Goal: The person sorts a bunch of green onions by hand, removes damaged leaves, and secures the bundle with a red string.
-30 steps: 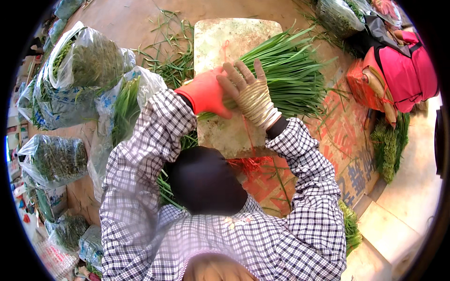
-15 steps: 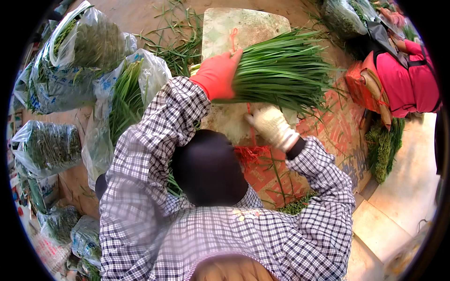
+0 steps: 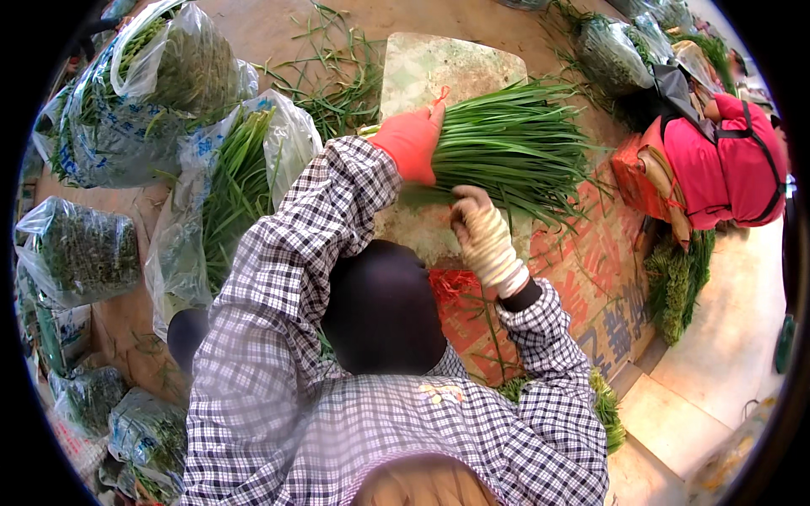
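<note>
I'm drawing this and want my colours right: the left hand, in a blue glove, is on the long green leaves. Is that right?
Almost! The glove isn't blue; it's red, as the head view shows. The left hand is indeed on the long green leaves.

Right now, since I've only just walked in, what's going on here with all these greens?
The red-gloved left hand clasps a bunch of long green leaves lying across a pale board. A bit of red string shows by that hand. The pale-gloved right hand is on the near side of the bunch, fingers curled; whether it holds anything isn't clear. Off to the left sit plastic-bagged greens.
</note>
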Available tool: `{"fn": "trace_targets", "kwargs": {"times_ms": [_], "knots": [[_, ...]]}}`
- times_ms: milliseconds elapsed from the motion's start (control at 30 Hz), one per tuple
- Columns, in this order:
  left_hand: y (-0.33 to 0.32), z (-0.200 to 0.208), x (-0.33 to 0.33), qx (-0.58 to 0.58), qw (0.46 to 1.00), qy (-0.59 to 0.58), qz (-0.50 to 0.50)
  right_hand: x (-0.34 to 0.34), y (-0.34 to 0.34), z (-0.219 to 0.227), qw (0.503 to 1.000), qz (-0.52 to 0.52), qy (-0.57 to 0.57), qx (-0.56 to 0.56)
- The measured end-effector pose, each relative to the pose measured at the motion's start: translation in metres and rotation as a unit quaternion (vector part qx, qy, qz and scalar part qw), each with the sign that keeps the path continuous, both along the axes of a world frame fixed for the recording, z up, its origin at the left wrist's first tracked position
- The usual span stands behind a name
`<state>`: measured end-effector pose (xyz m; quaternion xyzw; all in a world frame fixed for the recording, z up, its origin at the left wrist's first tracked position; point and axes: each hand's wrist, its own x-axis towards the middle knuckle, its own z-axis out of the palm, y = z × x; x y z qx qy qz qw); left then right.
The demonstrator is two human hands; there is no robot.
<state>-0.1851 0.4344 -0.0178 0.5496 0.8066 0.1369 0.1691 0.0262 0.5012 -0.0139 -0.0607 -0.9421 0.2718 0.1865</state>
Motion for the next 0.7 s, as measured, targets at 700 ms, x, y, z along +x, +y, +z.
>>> {"fn": "trace_targets", "kwargs": {"times_ms": [700], "knots": [[0.006,-0.008,-0.014,0.021,0.998,-0.059,-0.006,-0.104,0.033,0.023,0.958,-0.046,-0.105,-0.261]]}}
